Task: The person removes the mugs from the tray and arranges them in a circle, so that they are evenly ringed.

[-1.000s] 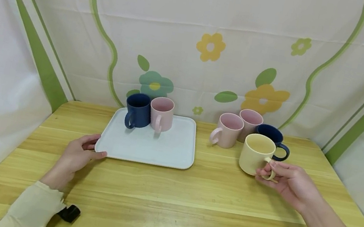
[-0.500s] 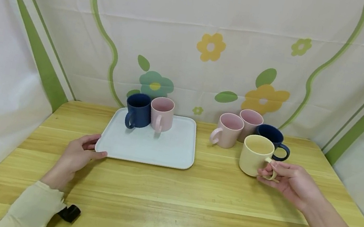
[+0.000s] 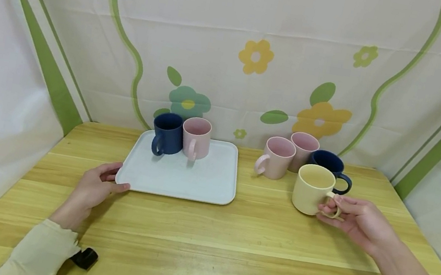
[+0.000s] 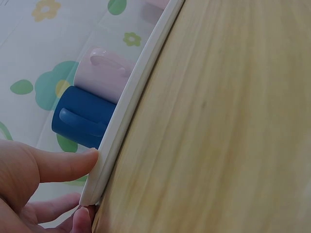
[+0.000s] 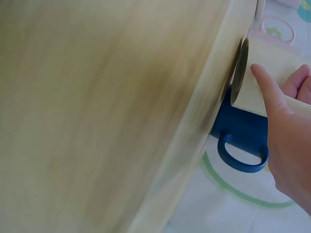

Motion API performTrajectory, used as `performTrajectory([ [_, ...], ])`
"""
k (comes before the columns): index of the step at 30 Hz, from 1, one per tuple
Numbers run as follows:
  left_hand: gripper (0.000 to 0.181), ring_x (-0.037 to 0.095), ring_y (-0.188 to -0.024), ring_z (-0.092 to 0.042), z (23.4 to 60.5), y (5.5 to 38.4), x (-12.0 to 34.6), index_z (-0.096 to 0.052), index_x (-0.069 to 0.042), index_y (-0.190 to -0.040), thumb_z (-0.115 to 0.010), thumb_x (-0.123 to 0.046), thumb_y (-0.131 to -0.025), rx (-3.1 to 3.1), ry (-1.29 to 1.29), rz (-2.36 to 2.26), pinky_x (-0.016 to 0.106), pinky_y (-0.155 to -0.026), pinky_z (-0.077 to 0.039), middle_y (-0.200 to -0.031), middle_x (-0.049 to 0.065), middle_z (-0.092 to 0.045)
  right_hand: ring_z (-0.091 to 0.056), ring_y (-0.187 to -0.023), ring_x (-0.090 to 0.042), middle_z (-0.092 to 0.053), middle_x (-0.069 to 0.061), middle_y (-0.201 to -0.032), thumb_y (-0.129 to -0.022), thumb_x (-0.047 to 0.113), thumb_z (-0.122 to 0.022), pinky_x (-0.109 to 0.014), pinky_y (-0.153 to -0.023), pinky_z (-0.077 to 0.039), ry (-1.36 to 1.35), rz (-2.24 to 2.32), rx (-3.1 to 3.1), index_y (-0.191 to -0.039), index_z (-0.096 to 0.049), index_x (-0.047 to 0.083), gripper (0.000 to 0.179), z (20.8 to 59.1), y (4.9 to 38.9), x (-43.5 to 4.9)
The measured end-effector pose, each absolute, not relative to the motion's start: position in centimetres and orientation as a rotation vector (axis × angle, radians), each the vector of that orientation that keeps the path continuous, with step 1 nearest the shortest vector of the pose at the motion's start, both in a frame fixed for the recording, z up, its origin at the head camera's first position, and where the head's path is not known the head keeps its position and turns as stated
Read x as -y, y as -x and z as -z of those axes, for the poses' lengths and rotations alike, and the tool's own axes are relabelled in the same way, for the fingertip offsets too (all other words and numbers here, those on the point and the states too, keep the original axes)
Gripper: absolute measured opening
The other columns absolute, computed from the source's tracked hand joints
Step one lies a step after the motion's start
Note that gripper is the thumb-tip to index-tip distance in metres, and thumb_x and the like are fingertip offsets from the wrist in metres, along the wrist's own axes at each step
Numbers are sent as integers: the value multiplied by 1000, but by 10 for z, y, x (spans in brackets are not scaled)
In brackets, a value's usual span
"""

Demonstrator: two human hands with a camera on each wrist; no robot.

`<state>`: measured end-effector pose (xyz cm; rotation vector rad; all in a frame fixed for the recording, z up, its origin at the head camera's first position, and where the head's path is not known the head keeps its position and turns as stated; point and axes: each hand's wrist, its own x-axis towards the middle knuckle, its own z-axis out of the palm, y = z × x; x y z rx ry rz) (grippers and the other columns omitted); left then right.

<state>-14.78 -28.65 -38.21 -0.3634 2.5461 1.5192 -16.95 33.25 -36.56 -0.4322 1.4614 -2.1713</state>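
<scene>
My left hand (image 3: pixel 96 186) pinches the front left corner of a white tray (image 3: pixel 178 181), thumb on the rim in the left wrist view. On the tray's back part stand a navy mug (image 3: pixel 168 133) and a pink mug (image 3: pixel 198 138), side by side. At the right, my right hand (image 3: pixel 363 224) grips the handle of a pale yellow mug (image 3: pixel 311 191), which is upright just in front of another navy mug (image 3: pixel 327 161). In the right wrist view the yellow mug's base is close to the tabletop; I cannot tell whether it touches.
Left of the yellow mug stands a pink mug (image 3: pixel 277 159), with a second pink mug (image 3: pixel 304 150) behind it near the flowered curtain (image 3: pixel 216 59). Everything sits on a wooden table (image 3: pixel 201 251). White cloth hangs at both sides.
My right hand and the yellow mug have shifted slightly right and a little toward me. The left hand, the tray and the other mugs have stayed in place.
</scene>
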Motion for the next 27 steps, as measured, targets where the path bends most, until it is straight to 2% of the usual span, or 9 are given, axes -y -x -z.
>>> performTrajectory([
  [16,84,33,-134,-49,380,146,287,-30,-4,-167,-77,-21,-99,-2543,376,-1512,13,-84,-43,-157,25,-47,-75,-115,-18,-77,-9,-111,-113,-2,-36,-35,-102,-60,419,2102,-1618,-113,-75,-5,39,369,176,-362],
  [20,84,33,-133,-50,380,147,286,-31,-5,-167,-77,-21,-99,-2552,381,-1501,18,-88,-43,-157,24,-48,-75,-115,-17,-78,-10,-111,-113,-4,-33,-32,-100,-60,429,2093,-1635,-113,-75,-4,42,372,177,-370],
  [27,85,35,-136,-48,381,148,285,-29,-5,-168,-76,-20,-99,-2530,387,-1531,34,-103,-42,-159,25,-46,-74,-116,-15,-78,-8,-110,-113,-3,-31,-30,-98,-60,445,2075,-1654,-115,-75,-3,44,372,178,-384],
])
